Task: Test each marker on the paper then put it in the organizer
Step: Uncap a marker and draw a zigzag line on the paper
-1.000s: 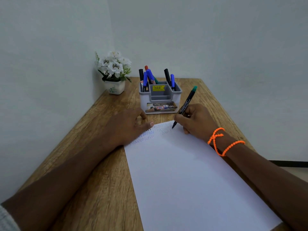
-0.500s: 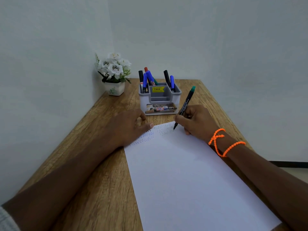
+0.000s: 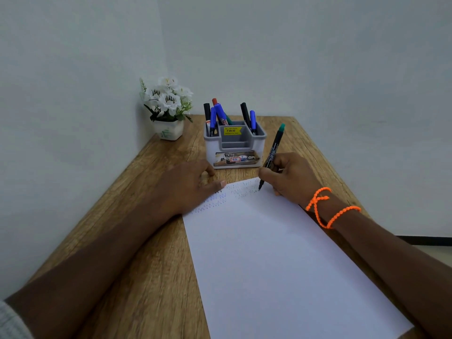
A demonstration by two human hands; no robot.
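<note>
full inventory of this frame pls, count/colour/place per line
table: 1, wood, fills the corner between two walls
paper: 1, white, on the table's right half, zigzag marks near its far edge
organizer: 1, grey and white, yellow price sticker, beyond the paper
markers in organizer: about 7, black, blue, red and green, standing in the left and right compartments
marker in hand: 1, black with green end, tip at the paper
flower pot: 1, white flowers in a white pot, far left corner
bracelet: orange beads, on the right wrist
left hand: flat, on the paper's far left corner
right hand: holds the marker
</note>
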